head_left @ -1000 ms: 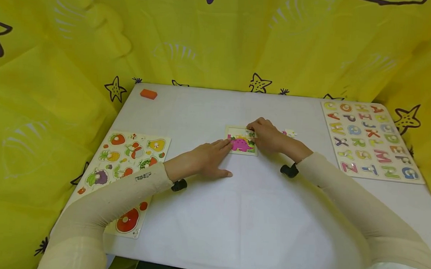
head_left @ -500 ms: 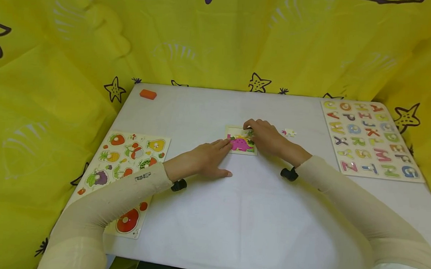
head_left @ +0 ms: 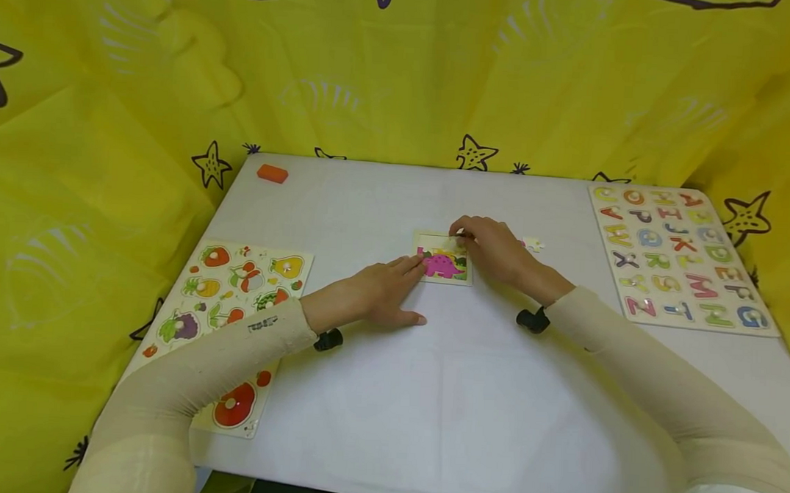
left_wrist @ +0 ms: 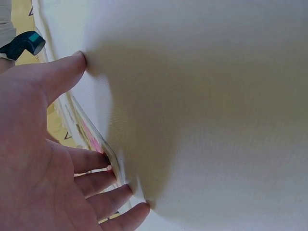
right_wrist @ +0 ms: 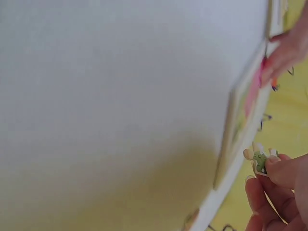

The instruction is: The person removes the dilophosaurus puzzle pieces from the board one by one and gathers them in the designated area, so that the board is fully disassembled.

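My left hand (head_left: 386,290) lies with straight fingers over the left edge of a small framed jigsaw puzzle (head_left: 441,280) with a pink dinosaur on it, the thumb spread on the tablecloth. At the puzzle's upper right corner is my right hand (head_left: 494,252). In the right wrist view, its thumb and finger pinch a green jigsaw piece (right_wrist: 261,162) with pale knobs, held above the frame. Cream backing shows in the upper part of the frame. A loose jigsaw piece (head_left: 534,244), pale with a pink spot, lies just beyond the right wrist.
A fruit peg board (head_left: 237,280) lies at the left, partly under my left sleeve. The alphabet board (head_left: 682,259) occupies the table's right side. Toward the back left corner sits an orange block (head_left: 272,173). Yellow curtain (head_left: 402,78) hangs behind the table.
The right hand has shifted slightly at the puzzle's corner, and the green piece that showed there has come away with its fingers. My left hand stays in place.
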{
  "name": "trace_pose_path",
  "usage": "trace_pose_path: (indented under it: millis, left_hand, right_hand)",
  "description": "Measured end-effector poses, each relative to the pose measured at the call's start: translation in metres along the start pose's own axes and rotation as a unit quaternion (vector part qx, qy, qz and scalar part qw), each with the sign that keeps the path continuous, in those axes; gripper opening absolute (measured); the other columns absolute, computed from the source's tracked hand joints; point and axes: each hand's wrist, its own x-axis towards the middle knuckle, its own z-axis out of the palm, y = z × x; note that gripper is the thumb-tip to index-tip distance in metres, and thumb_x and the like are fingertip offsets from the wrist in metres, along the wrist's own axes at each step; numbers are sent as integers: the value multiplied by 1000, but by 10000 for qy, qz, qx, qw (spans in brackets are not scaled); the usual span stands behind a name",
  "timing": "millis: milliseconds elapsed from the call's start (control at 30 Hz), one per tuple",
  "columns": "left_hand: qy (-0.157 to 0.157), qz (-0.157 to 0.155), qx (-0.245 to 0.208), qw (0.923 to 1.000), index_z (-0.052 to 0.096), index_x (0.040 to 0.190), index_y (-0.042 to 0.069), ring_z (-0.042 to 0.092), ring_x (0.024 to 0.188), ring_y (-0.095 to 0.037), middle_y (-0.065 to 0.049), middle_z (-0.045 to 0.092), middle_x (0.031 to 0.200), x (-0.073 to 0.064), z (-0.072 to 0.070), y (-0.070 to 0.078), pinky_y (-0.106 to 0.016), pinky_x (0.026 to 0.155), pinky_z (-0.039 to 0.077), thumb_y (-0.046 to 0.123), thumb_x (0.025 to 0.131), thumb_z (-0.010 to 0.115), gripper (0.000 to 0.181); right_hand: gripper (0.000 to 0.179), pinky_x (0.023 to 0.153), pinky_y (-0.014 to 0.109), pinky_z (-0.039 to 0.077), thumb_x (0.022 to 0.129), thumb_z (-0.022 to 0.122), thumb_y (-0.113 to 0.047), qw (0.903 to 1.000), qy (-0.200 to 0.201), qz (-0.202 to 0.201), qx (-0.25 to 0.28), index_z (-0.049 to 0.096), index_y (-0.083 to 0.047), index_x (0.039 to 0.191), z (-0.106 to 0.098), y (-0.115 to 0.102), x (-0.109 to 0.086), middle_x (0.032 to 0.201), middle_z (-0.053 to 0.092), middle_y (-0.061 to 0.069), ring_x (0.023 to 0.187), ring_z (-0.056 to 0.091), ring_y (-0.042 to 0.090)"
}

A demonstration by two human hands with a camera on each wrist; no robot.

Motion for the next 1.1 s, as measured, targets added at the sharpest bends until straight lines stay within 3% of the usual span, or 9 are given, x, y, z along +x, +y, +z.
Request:
trace_pose_path:
  millis: [167, 400, 667, 833, 967, 1100]
  left_hand:
    - [-29, -1, 39, 10000, 15, 170, 7, 17, 164, -29, -11, 13, 178, -1, -1, 1, -50, 129, 28, 67, 100, 57, 101]
    - [-50, 59, 58, 10000, 14, 170, 7, 16, 164, -30, -12, 12, 178, 0, -1, 1, -51, 129, 29, 67, 100, 56, 101]
    - [-27, 109, 96, 9999, 14, 170, 6, 18, 163, -32, -13, 12, 178, -1, 0, 0, -52, 128, 30, 66, 101, 55, 101]
    - [-11, 139, 111, 9998, 14, 170, 6, 18, 163, -33, -14, 13, 177, -2, -1, 0, -51, 128, 29, 66, 101, 55, 100]
    - [-12, 133, 107, 9999, 14, 170, 6, 18, 163, -33, -14, 13, 177, -2, 0, 0, -50, 128, 29, 67, 101, 55, 101]
    - [-15, 111, 96, 9999, 13, 170, 6, 17, 163, -33, -13, 12, 178, -2, 1, 0, -51, 129, 28, 67, 101, 54, 101]
  right_hand:
    - [19, 102, 54, 50, 107, 62, -8, 9991, 359, 190, 142, 63, -3, 126, -20, 9, -6, 113, 74, 18, 109, 66, 35]
    - [13, 90, 50, 50, 104, 67, -10, 9954, 783, 542, 48, 71, -3, 115, -55, 31, -28, 107, 75, 17, 102, 67, 34]
    - [20, 91, 51, 47, 107, 62, -13, 9905, 527, 1265, -86, 74, 0, 116, -88, 71, -56, 118, 71, 25, 111, 63, 40]
    - [36, 94, 52, 48, 110, 58, -24, 9835, 37, 1807, 48, 70, 5, 127, -103, 96, -67, 131, 66, 31, 119, 60, 43]
    - [37, 103, 59, 44, 110, 58, -23, 9801, -358, 1949, 130, 69, 7, 129, -108, 107, -70, 134, 64, 34, 126, 56, 46]
    - [33, 96, 54, 46, 109, 59, -20, 9783, -470, 2018, -1, 70, 7, 125, -107, 112, -69, 125, 67, 31, 116, 58, 43]
